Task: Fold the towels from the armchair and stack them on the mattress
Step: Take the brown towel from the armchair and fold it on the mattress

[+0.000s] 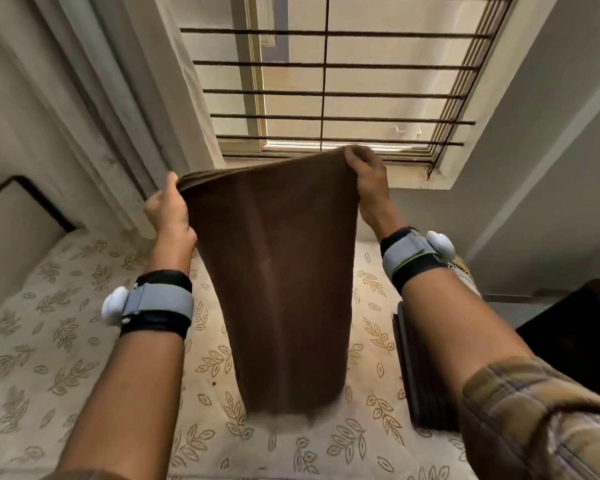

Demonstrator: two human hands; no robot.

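A brown towel hangs doubled over in the air above the mattress, which has a cream cover with a leaf print. My left hand grips the towel's top left corner. My right hand pinches the top right corner, a little higher. The towel's lower edge swings just above the mattress and looks blurred. A dark folded stack lies on the mattress at the right, partly hidden behind my right forearm. The armchair is out of view.
A barred window fills the wall ahead, with a pale curtain to its left. A headboard stands at the far left. A dark piece of furniture sits at the right beside the mattress.
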